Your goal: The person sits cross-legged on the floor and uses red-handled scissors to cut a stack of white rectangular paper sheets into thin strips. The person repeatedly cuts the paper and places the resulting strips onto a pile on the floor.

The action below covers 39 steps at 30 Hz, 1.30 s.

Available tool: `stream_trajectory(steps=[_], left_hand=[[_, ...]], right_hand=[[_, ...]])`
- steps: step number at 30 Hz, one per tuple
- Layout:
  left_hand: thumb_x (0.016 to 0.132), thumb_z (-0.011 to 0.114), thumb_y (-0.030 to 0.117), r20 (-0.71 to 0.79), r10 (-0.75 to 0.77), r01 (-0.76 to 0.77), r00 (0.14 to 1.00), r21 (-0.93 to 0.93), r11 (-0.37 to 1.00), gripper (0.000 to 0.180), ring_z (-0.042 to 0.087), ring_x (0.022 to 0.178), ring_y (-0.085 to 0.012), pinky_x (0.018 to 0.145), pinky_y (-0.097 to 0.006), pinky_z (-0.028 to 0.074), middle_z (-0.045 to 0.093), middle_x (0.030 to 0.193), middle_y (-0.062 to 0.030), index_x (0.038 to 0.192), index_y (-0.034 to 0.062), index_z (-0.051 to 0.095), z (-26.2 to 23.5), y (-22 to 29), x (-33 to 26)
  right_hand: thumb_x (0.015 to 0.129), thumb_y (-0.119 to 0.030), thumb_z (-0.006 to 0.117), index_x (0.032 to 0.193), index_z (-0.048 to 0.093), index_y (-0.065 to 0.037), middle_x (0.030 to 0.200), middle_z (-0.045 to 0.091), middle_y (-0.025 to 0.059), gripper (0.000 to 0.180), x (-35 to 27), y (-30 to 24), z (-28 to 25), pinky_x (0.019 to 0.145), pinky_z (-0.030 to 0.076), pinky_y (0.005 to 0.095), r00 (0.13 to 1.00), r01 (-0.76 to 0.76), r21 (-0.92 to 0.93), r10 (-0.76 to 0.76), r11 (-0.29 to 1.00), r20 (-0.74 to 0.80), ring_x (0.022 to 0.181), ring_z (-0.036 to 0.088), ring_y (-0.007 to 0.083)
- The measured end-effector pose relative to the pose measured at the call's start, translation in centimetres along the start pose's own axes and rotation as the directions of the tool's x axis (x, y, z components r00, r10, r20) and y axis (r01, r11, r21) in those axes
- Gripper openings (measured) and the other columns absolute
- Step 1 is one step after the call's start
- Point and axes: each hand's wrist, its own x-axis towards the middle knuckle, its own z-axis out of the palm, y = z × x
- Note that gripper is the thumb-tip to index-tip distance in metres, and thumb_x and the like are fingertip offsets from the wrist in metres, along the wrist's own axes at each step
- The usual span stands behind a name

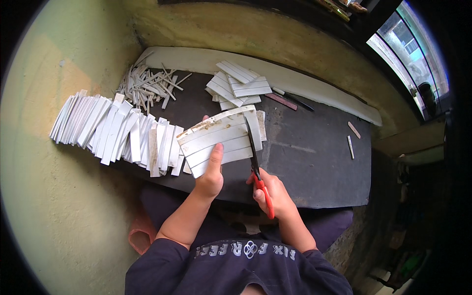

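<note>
My left hand (211, 177) grips a white foam-like sheet (216, 137) ruled with dark lines, thumb on top and the other fingers mostly hidden beneath. The sheet's far edge is stained brown. In my right hand (278, 194) is a pair of scissors (266, 196) with red handles and dark blades. The blades lie across the sheet near its right end, pointing away from me. Beyond the sheet, a small stack of similar lined white pieces (238, 83) rests on the dark tabletop (314, 167).
A long row of cut white strips (110, 128) stands at the left. Behind it lies a heap of thin offcuts (152, 83). A maroon bar (281, 101), a dark pen (301, 103) and a flat wooden stick (354, 130) lie farther right. Walls border the left and back.
</note>
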Motion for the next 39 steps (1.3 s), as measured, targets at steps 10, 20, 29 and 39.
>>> stream_trajectory(steps=[10, 20, 29, 39], left_hand=[[0.090, 0.046, 0.008, 0.073, 0.020, -0.028, 0.997, 0.107, 0.994, 0.049, 0.037, 0.122, -0.0218, 0.103, -0.034, 0.026, 0.036, 0.134, -0.0161, 0.134, -0.0059, 0.026, 0.6, -0.2, -0.4], [0.090, 0.047, 0.008, 0.038, 0.000, -0.003, 0.999, 0.067, 0.998, 0.051, 0.038, 0.121, -0.0211, 0.103, -0.033, 0.027, 0.038, 0.133, -0.0152, 0.134, -0.0057, 0.026, 0.3, -0.5, -0.3], [0.091, 0.045, 0.008, 0.031, 0.015, -0.017, 0.999, 0.063, 0.998, 0.050, 0.037, 0.122, -0.0211, 0.104, -0.033, 0.026, 0.036, 0.135, -0.0149, 0.135, -0.0054, 0.025, 0.3, -0.5, -0.1], [0.091, 0.044, 0.010, -0.021, -0.044, 0.044, 0.999, 0.036, 0.998, 0.053, 0.041, 0.118, -0.0213, 0.095, -0.032, 0.034, 0.038, 0.133, -0.0144, 0.137, -0.0024, 0.021, 0.3, -1.0, -0.1]], right_hand=[[0.075, -0.071, 0.045, 0.086, 0.054, -0.002, 0.066, 0.056, 0.0149, 0.071, 0.2, 0.9, 0.5, 0.061, 0.046, 0.0401, 0.996, 0.035, 0.050, -0.031, 0.998, -0.085, 0.068, 0.059, 0.0361], [0.074, -0.062, 0.057, 0.072, 0.055, -0.003, 0.053, 0.052, 0.0121, 0.059, 0.7, 1.2, 1.1, 0.052, 0.044, 0.0356, 0.989, 0.047, 0.121, -0.029, 0.992, -0.146, 0.054, 0.056, 0.0316], [0.074, -0.064, 0.057, 0.070, 0.052, -0.001, 0.050, 0.046, 0.0000, 0.064, 1.4, 2.5, 1.6, 0.039, 0.039, 0.0231, 0.987, 0.076, 0.148, -0.052, 0.986, -0.154, 0.041, 0.049, 0.0097], [0.074, -0.051, 0.066, 0.064, 0.048, -0.002, 0.049, 0.044, 0.0133, 0.052, 1.5, 2.2, 1.7, 0.046, 0.039, 0.0357, 0.982, 0.051, 0.139, -0.024, 0.989, -0.190, 0.046, 0.045, 0.0321]])
